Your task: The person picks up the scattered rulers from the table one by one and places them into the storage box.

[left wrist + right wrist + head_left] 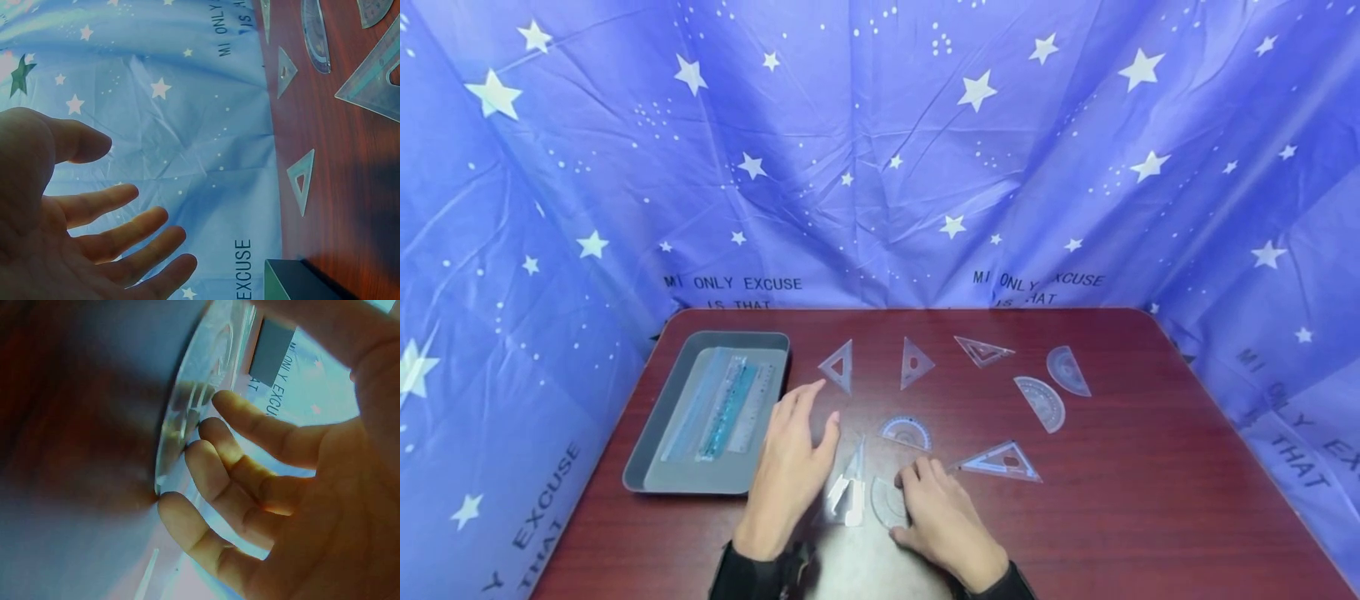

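My right hand [946,518] bends over a clear protractor [887,502] at the near middle of the table, thumb on one side and fingertips on the other. In the right wrist view those curled fingers [206,469] meet the edge of the protractor [197,394]. My left hand [793,462] holds nothing; its fingers are spread beside the grey tray's right side, and they show loosely extended in the left wrist view. Between the hands lies a clear set square [850,497]. Just beyond the right hand is another protractor [907,432].
A grey tray [634,475] at the left holds several rulers [730,408]. Set squares [844,367] [916,364] [983,351] lie along the back. Two protractors [1040,404] [1067,371] are at the right, and a larger set square [1003,461] lies nearer. A starry blue curtain [880,208] surrounds the table.
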A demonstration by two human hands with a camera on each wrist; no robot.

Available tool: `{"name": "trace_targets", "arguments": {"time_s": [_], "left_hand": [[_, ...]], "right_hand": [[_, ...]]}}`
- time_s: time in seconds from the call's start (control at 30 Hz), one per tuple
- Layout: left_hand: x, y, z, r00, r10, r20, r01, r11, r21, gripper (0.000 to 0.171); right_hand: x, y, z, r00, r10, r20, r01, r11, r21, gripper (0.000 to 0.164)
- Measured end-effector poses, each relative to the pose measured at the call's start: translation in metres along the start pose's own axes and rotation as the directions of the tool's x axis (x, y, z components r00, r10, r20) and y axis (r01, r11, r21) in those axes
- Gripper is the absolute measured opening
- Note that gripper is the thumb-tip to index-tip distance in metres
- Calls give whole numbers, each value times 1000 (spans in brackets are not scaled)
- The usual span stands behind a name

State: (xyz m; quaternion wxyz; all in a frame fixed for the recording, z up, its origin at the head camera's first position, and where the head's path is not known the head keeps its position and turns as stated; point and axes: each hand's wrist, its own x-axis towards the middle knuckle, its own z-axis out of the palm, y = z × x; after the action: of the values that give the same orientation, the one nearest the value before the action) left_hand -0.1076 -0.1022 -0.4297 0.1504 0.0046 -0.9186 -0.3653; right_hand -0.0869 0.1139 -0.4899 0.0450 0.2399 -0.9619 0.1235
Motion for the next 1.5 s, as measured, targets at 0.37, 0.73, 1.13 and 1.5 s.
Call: {"name": "trace_targets", "arguments": {"time_s": [0.37, 0.73, 1.13, 1.5], "left_hand": [[-3, 3, 5, 999, 34, -31, -34, 999, -16, 50], [-8, 3, 15, 1000, 12, 5, -12, 995, -95, 53], [-20, 15, 52, 962, -51, 267, 183, 848, -497, 52], [-25, 27, 65, 933, -128, 337, 348, 567, -747, 37]], "right_hand": [[2, -1, 1, 998, 61, 14, -61, 998, 21, 59], [12, 15, -25, 983, 114, -147, -110, 993, 34, 57], [19, 9, -47, 926, 148, -348, -84, 978, 192, 62], [20, -2, -41, 911, 199, -361, -113, 963, 246, 63]]}}
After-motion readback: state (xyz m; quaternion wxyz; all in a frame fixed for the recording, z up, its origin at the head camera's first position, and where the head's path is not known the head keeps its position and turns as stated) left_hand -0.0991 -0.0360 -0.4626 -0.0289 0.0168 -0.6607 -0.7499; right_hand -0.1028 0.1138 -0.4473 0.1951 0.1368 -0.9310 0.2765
